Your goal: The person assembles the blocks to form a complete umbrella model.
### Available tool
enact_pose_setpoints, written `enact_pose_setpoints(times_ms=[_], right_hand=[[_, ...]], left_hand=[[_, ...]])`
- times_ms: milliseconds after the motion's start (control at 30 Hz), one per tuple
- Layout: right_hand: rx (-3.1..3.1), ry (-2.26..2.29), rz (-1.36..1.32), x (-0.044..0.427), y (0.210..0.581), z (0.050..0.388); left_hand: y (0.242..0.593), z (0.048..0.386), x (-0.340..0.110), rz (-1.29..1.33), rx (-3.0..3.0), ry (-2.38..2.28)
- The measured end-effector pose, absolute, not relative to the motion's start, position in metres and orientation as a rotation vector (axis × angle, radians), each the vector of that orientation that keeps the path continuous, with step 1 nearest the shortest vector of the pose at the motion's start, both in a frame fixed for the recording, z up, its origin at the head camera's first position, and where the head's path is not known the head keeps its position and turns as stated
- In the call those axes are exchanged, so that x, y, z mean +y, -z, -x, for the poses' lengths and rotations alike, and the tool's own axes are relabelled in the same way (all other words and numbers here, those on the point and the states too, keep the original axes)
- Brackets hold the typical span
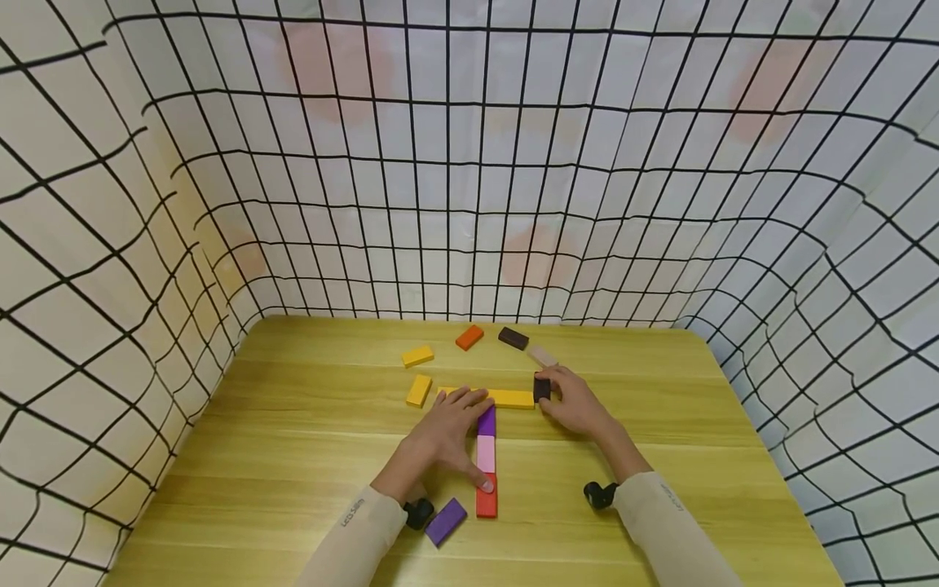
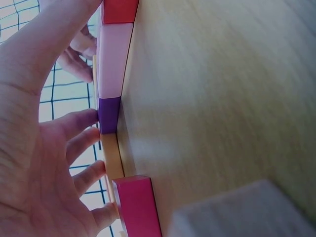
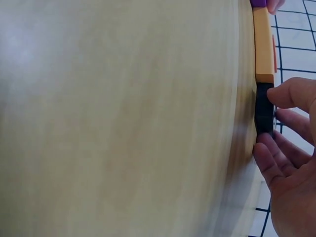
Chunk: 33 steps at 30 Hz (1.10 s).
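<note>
My right hand (image 1: 575, 401) pinches a black block (image 1: 542, 387) at the right end of a row of yellow blocks (image 1: 513, 399). In the right wrist view that black block (image 3: 264, 106) meets the yellow end. A purple block (image 1: 487, 421), a pink block (image 1: 487, 453) and a red block (image 1: 487, 505) run in a column from the row toward me. My left hand (image 1: 443, 436) spreads over the row's left part, its thumb on the red block and its fingertips along the yellow and purple blocks. The left wrist view shows a magenta block (image 2: 138, 207) near the little finger.
Loose around the row lie two yellow blocks (image 1: 418, 356), an orange block (image 1: 469, 337), a dark block (image 1: 513, 338) and a pale block (image 1: 543, 356). Another purple block (image 1: 446, 522) lies near my left wrist. Black wire mesh (image 1: 477, 163) surrounds the wooden table (image 1: 293, 456).
</note>
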State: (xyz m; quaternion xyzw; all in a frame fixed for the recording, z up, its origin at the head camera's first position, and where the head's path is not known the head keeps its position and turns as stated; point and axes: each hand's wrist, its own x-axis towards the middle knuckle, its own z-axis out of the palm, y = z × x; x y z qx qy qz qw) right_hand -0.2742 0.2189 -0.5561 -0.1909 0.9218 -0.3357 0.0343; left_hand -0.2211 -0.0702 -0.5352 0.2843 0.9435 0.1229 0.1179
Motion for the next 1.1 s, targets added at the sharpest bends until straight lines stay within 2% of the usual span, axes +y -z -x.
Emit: enact_pose_setpoints(times_ms=[1100], right_hand=[[2.860,1.065,0.620,0.2215,0.5582,0.2685]], left_hand=[[0.5325,0.2189,-0.0672,-0.797,2.749,-0.367]])
